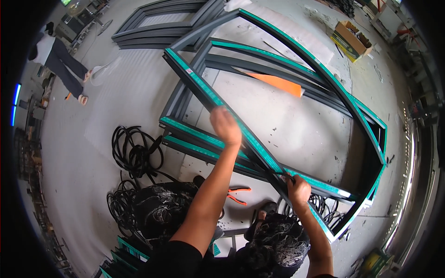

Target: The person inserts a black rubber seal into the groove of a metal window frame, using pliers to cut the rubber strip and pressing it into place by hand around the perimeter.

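Note:
A dark grey window frame [204,88] with teal film along its faces lies tilted across similar frames [273,59] under it. My left hand [226,126] is on or just over the frame's near bar, and its fingers are smeared by motion. Farther down the same bar, my right hand [299,189] is closed with a thin black strip, seemingly rubber, at its fingertips. Part of that strip is hidden by the fingers. Loose coils of black strip [134,155] lie on the floor to the left, and more coil shows beneath the frame by my right forearm.
Orange-handled pliers [238,189] lie on the floor between my legs. An orange pointed piece [278,84] rests by the lower frames. More grey frames [157,34] are stacked at the back left, near a walking person [60,55]. A cardboard box [351,41] stands far right.

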A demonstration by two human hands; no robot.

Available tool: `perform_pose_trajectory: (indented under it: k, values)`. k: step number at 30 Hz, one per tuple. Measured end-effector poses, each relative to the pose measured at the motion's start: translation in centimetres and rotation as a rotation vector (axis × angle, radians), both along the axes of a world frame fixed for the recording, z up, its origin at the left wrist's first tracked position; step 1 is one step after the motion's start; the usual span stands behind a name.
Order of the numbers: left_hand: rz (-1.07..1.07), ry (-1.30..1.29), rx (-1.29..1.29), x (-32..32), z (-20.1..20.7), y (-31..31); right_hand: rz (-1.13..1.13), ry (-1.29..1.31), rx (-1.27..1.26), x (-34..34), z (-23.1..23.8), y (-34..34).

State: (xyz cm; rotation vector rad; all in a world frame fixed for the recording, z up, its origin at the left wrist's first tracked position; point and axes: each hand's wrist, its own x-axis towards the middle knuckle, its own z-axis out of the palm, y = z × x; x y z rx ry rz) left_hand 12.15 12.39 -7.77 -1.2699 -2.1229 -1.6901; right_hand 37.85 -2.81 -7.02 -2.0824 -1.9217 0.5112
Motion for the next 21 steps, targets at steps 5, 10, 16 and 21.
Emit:
perform_pose_trajectory:
  k: [5,10,16,21]
  values:
    - [0.128,-0.753,-0.064,2.5,-7.8,-8.8,0.158,-0.056,0.036,-0.5,1.0,0.1]
    - [-0.173,-1.373,-0.281,7.9,-6.8,-16.3,0.384,-0.203,-0.003,1.1,5.7,-2.6]
    - [-0.212,-1.686,-0.438,8.5,-7.1,-17.7,0.187,-0.135,-0.424,8.5,16.3,-10.5]
    - [-0.253,-1.738,-0.519,7.9,-5.9,-16.7,-0.178,-0.207,-0.286,19.0,26.0,-19.6]
